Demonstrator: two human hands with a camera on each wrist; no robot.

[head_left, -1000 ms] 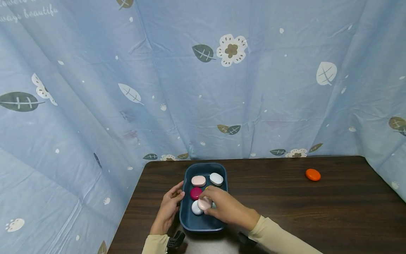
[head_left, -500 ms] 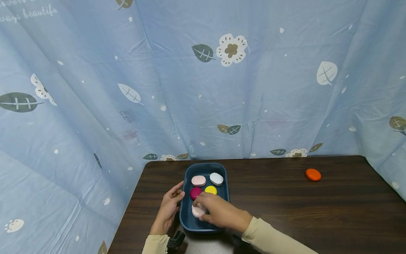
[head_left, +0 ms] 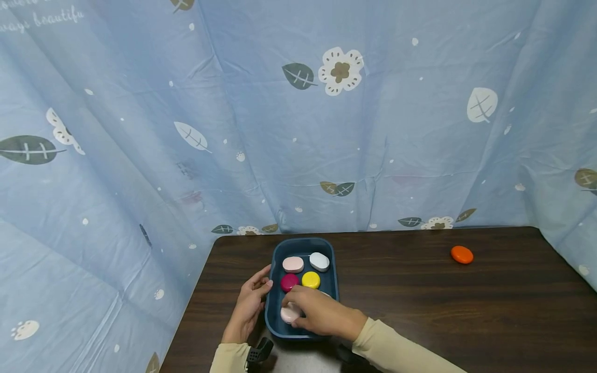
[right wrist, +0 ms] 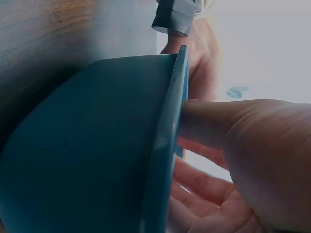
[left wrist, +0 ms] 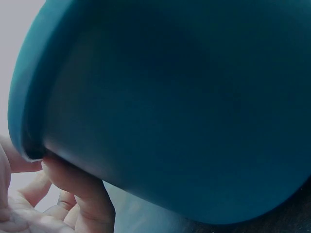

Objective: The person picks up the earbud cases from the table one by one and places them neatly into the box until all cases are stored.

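Observation:
A deep blue rectangular tray (head_left: 302, 334) with rounded corners sits on the table. At its left rim my left hand (head_left: 247, 305) holds the side; in the left wrist view a bent finger (left wrist: 80, 187) lies beneath the lip. My right hand (head_left: 322, 311) reaches into the front of the tray and pinches a pale pink, smooth rounded piece (head_left: 290, 314) between thumb and fingers. Behind it lie a magenta round piece (head_left: 289, 282) and a yellow one (head_left: 311, 280). At the back are a pink oval piece (head_left: 293, 264) and a white one (head_left: 319, 261). In the right wrist view, the tray wall hides the fingertips.
An orange oval piece (head_left: 462, 254) lies alone at the right back of the dark wooden table (head_left: 420, 311). A blue patterned curtain (head_left: 261, 129) hangs behind the table and along its left side.
My right hand has moved down and left in the tray with the pale pink piece, uncovering the yellow piece. My left hand stays at the rim.

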